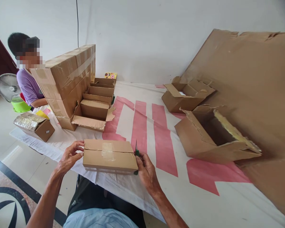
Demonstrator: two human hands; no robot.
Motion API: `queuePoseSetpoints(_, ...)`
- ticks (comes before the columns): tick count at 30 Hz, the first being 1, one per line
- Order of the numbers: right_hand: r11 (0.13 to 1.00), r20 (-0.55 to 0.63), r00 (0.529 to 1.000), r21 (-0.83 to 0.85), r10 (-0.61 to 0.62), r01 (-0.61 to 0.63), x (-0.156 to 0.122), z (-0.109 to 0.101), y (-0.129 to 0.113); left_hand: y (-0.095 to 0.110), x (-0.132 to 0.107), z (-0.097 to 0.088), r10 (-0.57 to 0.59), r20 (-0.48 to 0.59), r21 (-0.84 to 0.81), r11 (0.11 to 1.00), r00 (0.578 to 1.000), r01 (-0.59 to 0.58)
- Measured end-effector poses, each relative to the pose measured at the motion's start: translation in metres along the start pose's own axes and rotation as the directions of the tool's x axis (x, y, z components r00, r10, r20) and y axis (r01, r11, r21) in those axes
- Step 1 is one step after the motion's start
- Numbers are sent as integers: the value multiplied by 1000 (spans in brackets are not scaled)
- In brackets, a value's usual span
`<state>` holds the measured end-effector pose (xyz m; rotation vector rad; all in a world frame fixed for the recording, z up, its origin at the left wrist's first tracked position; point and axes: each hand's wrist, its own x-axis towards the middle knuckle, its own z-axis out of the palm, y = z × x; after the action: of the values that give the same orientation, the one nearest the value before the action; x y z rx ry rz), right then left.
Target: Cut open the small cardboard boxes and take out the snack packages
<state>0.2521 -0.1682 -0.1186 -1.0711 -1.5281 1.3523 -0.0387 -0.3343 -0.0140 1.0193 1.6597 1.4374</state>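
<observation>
A closed cardboard box [118,160] lies at the table's near edge, with a short strip of clear tape across its top seam. My left hand [72,155] grips its left end, thumb and fingers bent at the corner. At the right end, my right hand [147,171] is closed around a green-handled knife [137,153], its thin blade pointing up. That hand is also against the box's right side, and part of the knife's handle is hidden by the fingers.
Taped boxes [66,76] are stacked at the left, beside several open boxes [92,117]. Two open boxes [204,139] stand at the right before a large cardboard sheet [251,95]. A small box [35,125] sits front left. Another person [29,82] is behind the stack, near a fan [8,87].
</observation>
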Motion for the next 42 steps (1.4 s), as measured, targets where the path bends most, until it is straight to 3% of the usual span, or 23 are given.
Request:
queuePoseSetpoints(10, 998, -10, 999, -34, -51, 51, -1, -2, 2, -10, 4, 12, 8, -54, 13, 1000, 998, -7)
queuePoseSetpoints(20, 998, -8, 999, -40, -53, 53, -3, 0, -4, -14, 3, 18, -24, -99, -118, 993, 995, 13)
queuePoseSetpoints(26, 997, -8, 999, -57, -52, 52, -3, -1, 1, -18, 4, 19, 5, -132, -65, 998, 991, -13)
queuePoseSetpoints(32, 994, 4, 1000, -102, -27, 27, -2, -2, -2, -22, 6, 15, 42, -78, 13, 999, 996, -41)
queuePoseSetpoints(38, 990, 27, 999, -134, -38, 41, 7, -7, -16, -23, 7, 13, 40, -57, 13, 999, 998, -40)
queuePoseSetpoints(42, 972, 56, 998, -229, -39, 51, 25, -28, -47, -22, 6, 17, 32, -61, -31, 999, 998, -34)
